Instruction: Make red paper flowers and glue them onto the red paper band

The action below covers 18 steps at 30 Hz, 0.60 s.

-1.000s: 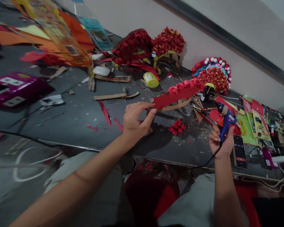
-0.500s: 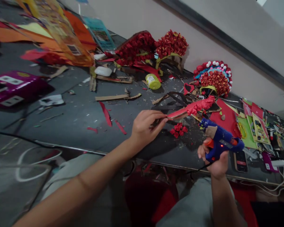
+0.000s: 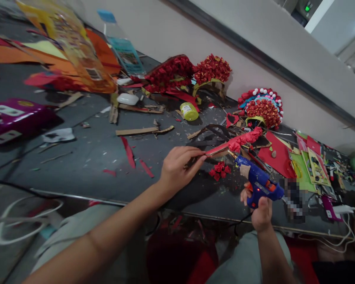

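Note:
Between the thumb and fingers of my left hand [image 3: 180, 167] is the near end of a red paper-covered cardboard strip [image 3: 220, 149]. Crumpled red paper pieces [image 3: 245, 139] cover the strip's far part. My right hand [image 3: 260, 209] grips a blue hot glue gun [image 3: 258, 179] with an orange trigger and a lit red light. The gun's nozzle points up and left, close to the strip where the crumpled paper begins; I cannot tell whether it touches. Below the strip, a small pile of red crumpled paper pieces [image 3: 220, 170] lies on the dark table [image 3: 88, 161].
Red paper-covered headpieces [image 3: 212, 69] and a decorated one [image 3: 263, 108] stand by the wall. A yellow tub [image 3: 189, 111], a bottle [image 3: 126, 51] and a purple box [image 3: 20, 118] are farther left. Scissors [image 3: 296, 169] and red paper [image 3: 276, 156] lie to the right. Cardboard scraps [image 3: 137, 131] are scattered.
The glue gun has moved left, its nozzle now nearer the middle of the strip. My left hand keeps its hold on the strip's end. The view has shifted slightly.

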Tool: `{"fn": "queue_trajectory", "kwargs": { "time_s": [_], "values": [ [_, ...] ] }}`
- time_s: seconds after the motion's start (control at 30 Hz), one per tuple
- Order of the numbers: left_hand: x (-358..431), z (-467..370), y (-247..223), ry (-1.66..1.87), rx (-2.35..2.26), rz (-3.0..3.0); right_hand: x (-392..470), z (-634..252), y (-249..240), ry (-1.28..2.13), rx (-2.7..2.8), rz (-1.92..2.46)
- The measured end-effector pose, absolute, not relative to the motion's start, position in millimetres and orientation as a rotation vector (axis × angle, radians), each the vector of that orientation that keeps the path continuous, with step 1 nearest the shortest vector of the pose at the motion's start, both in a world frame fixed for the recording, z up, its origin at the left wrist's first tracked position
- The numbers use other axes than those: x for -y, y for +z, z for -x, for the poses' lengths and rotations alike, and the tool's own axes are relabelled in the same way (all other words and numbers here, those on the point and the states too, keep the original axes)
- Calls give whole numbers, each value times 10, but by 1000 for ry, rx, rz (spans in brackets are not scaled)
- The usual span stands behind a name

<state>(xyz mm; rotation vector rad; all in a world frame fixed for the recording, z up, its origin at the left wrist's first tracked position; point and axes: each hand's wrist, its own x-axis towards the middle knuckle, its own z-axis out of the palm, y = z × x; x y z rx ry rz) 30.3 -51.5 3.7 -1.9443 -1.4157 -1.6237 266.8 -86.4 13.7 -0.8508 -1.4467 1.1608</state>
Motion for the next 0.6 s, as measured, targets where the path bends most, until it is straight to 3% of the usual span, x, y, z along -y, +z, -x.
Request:
{"fn": "queue_trajectory", "kwargs": {
  "time_s": [0.6],
  "values": [
    [511,-295,17,-1595,1431,1930,883,-2647,-92,1062,1468,901]
  ]
}}
